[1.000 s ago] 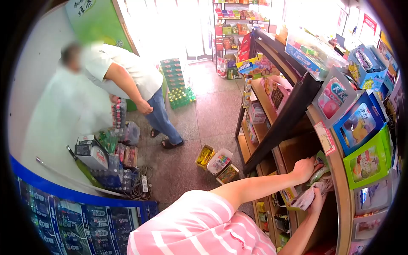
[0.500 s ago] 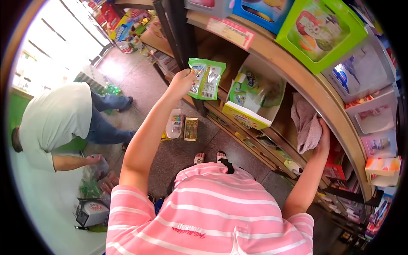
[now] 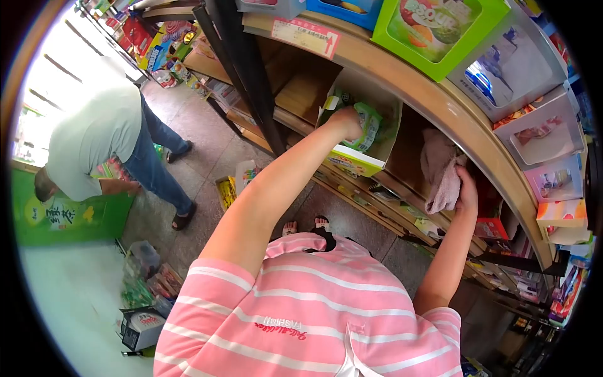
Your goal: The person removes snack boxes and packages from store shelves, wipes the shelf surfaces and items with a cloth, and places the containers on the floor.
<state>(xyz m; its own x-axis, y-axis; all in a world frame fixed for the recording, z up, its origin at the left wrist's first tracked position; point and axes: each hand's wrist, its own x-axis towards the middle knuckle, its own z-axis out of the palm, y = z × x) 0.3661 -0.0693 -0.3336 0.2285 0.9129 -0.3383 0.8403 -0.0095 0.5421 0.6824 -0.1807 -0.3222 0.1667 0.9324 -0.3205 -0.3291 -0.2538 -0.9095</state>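
Observation:
My left hand (image 3: 347, 123) reaches into an open cardboard display box (image 3: 394, 129) on the shelf, its fingers closed on a green snack bag (image 3: 369, 130). Other green packets in the box are partly hidden by the hand and the bag. In my right hand (image 3: 465, 190) is a greyish-pink cloth (image 3: 442, 169), gripped at its right side and hanging over the shelf edge to the right of the box.
Boxes with clear windows, among them a green one (image 3: 433, 34), line the upper shelf (image 3: 377, 60). A dark upright post (image 3: 242, 69) stands left of the box. Containers (image 3: 246, 173) sit on the floor. Another person (image 3: 100, 125) bends over at the left.
My left hand has carried the green bag from beside the post rightward into the box. The cloth stays in my right hand. The other person has turned and shifted a little.

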